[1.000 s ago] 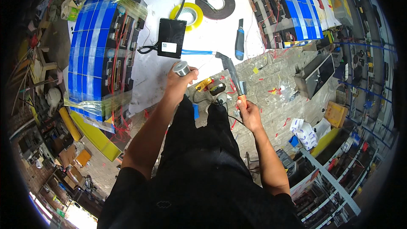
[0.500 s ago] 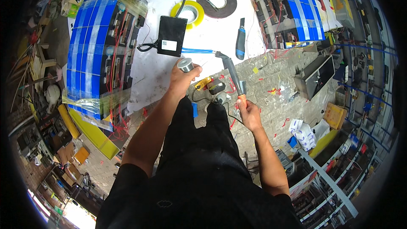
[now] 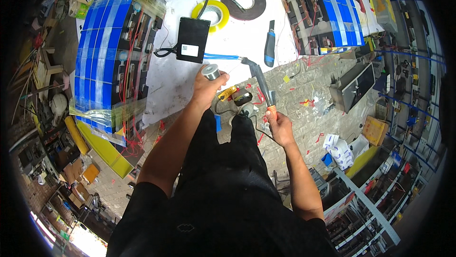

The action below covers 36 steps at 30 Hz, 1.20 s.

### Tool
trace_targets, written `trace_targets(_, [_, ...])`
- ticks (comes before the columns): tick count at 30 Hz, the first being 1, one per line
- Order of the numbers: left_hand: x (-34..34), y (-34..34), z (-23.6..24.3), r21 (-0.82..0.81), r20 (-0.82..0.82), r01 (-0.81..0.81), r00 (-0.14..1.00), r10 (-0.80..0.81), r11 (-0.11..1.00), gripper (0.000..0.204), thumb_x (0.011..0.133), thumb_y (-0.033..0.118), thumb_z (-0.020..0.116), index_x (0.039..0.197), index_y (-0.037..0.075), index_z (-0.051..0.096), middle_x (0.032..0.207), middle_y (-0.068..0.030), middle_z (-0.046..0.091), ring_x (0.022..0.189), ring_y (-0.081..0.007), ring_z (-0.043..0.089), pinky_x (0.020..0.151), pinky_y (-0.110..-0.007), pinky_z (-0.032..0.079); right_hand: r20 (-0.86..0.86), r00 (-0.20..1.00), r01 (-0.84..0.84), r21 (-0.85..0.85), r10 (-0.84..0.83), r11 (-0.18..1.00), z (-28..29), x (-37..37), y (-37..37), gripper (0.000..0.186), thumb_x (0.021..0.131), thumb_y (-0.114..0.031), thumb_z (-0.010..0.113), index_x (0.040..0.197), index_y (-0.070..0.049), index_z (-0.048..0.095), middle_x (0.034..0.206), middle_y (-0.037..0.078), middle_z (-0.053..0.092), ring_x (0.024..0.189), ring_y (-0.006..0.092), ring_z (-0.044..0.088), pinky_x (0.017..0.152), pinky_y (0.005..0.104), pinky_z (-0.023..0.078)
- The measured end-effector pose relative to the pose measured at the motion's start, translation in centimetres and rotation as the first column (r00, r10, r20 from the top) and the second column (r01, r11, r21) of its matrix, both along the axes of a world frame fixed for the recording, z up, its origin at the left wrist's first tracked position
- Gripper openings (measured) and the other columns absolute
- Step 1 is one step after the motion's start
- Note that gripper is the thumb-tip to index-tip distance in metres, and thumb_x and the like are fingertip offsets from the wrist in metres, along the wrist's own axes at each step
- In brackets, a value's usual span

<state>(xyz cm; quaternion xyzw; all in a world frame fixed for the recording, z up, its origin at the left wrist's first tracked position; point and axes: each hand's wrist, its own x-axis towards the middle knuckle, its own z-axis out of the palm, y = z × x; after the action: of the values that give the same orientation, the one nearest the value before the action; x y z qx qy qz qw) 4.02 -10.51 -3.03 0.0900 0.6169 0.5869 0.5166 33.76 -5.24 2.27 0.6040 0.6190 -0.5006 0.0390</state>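
Here, the left hand point(image 3: 206, 91) grips a solder spool point(image 3: 211, 72) and the right hand point(image 3: 281, 128) a soldering iron point(image 3: 259, 79), tip at the ends of blue wires point(image 3: 221, 57) over the table point(image 3: 166, 81): soldering apparently unfinished, joint indistinct.

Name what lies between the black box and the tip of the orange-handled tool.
In the head view, blue wires run from the black box toward the orange-handled tool's tip.
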Motion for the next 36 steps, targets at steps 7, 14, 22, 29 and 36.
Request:
trace_targets(7, [0.1, -0.1, 0.1, 0.0, 0.003, -0.03, 1.0, 0.03, 1.0, 0.028, 0.086, 0.004, 0.08, 0.103, 0.005, 0.058, 0.093, -0.0064, 0.072, 0.079, -0.0124, 0.068, 0.065, -0.027, 0.052, -0.026, 0.999, 0.034, -0.05, -0.036, 0.998, -0.6, 0.3, 0.1, 0.059, 0.103, -0.055, 0.062, 0.087, 0.002, 0.065, 0.066, 0.003, 0.055, 0.064, 0.0138, 0.049, 0.06, 0.0365, 0.045])
trace_targets(14, [0.2, -0.2, -0.4, 0.0, 0.021, -0.049, 0.999, 0.049, 0.999, 0.03, 0.086, 0.003, 0.081, 0.104, 0.005, 0.057, 0.093, -0.0065, 0.072, 0.079, -0.0123, 0.068, 0.065, -0.027, 0.053, -0.054, 0.998, 0.041, -0.056, -0.044, 0.998, -1.0, 0.7, 0.1, 0.057, 0.103, -0.053, 0.063, 0.086, 0.001, 0.064, 0.065, 0.001, 0.054, 0.063, 0.012, 0.047, 0.058, 0.0353, 0.043])
trace_targets(22, [0.2, 0.0, -0.4, -0.029, 0.02, -0.047, 0.999, 0.047, 0.998, 0.033, 0.086, 0.006, 0.081, 0.107, 0.003, 0.055, 0.094, -0.0084, 0.07, 0.079, -0.015, 0.066, 0.065, -0.03, 0.051, -0.061, 0.996, 0.055, -0.072, -0.06, 0.996, -1.0, 0.4, 0.0, 0.055, 0.104, -0.051, 0.063, 0.085, 0.0, 0.064, 0.065, 0.0, 0.053, 0.062, 0.0103, 0.046, 0.057, 0.0336, 0.042])
trace_targets(29, [0.2, 0.3, -0.2, -0.029, 0.02, -0.052, 0.998, 0.053, 0.998, 0.031, 0.087, 0.003, 0.08, 0.105, 0.004, 0.054, 0.093, -0.0082, 0.071, 0.078, -0.014, 0.066, 0.065, -0.03, 0.051, -0.039, 0.997, 0.062, -0.072, -0.065, 0.995, -0.2, 0.0, 0.1, 0.054, 0.104, -0.051, 0.063, 0.084, 0.0, 0.063, 0.064, -0.001, 0.052, 0.06, 0.0093, 0.046, 0.055, 0.0332, 0.041])
trace_targets(36, [0.2, 0.6, 0.2, -0.048, 0.023, -0.044, 0.999, 0.045, 0.998, 0.033, 0.087, 0.006, 0.081, 0.105, 0.005, 0.054, 0.093, -0.0081, 0.071, 0.078, -0.0138, 0.066, 0.066, -0.029, 0.05, -0.054, 0.996, 0.071, -0.077, -0.075, 0.995, -0.7, 0.2, -0.1, 0.054, 0.104, -0.051, 0.064, 0.086, 0.0, 0.064, 0.065, -0.001, 0.054, 0.06, 0.01, 0.048, 0.056, 0.0332, 0.043])
